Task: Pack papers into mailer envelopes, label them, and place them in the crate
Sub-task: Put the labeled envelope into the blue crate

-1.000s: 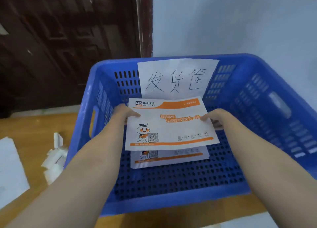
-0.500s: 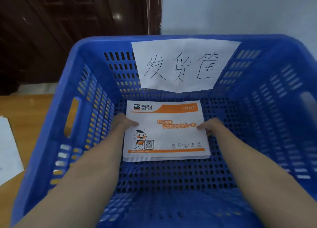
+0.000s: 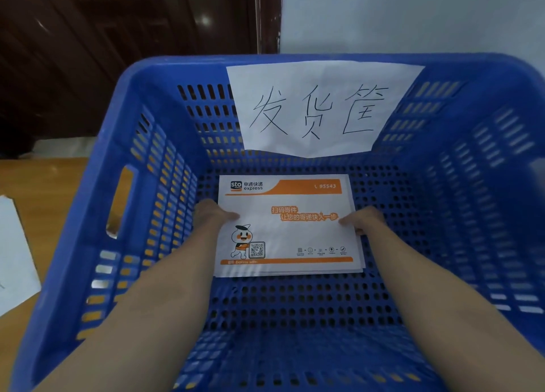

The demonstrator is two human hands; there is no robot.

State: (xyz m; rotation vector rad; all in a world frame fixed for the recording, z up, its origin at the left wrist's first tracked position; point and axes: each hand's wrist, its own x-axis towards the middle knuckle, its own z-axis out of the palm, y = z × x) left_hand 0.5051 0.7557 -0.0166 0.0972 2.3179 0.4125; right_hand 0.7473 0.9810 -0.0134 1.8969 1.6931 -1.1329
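Flat, mailer envelope [image 3: 287,226] long axis left-right, header twd crate [image 3: 97,191] back wall.

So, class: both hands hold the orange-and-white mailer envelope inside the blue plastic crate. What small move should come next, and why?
Probably let go and lift both hands out. The orange-and-white mailer envelope appears to lie flat on another envelope on the floor of the blue plastic crate, while the left hand and right hand pinch its side edges.

Crate [image 3: 97,214] fills frame centre, on worktop [image 3: 44,185]. Envelope stack [image 3: 287,232] lies in it, mid-floor. Paper sign [image 3: 318,108] on far wall. Loose sheet [image 3: 14,259] at left edge.
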